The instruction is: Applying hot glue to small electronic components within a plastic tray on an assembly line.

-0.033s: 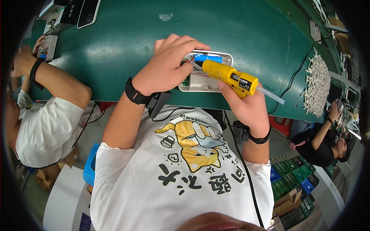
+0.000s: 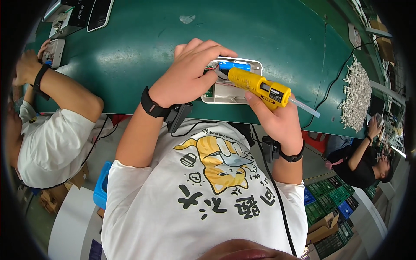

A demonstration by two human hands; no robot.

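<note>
A white plastic housing (image 2: pixel 236 96) lies with its inside up near the bench's front edge. Inside it are a blue cylindrical battery (image 2: pixel 235 66), thin red wires and part of a green circuit board (image 2: pixel 209 92). My left hand (image 2: pixel 188 73) covers the housing's left end, its thumb over the inside and its fingers across the far rim, gripping it. In my right hand (image 2: pixel 279 123) is a yellow hot glue gun (image 2: pixel 255 84), its dark nozzle down in the housing beside the battery. A translucent glue stick (image 2: pixel 305 108) sticks out of the gun's back. My palm hides the housing's left part.
The green bench (image 2: pixel 143 43) carries a pile of small white pieces (image 2: pixel 356 95) at the right, a black cable (image 2: pixel 331 86), and a white-framed device (image 2: pixel 99 15) at the far left. A co-worker's arm (image 2: pixel 69 86) reaches in at left; another person (image 2: pixel 362 158) is at right.
</note>
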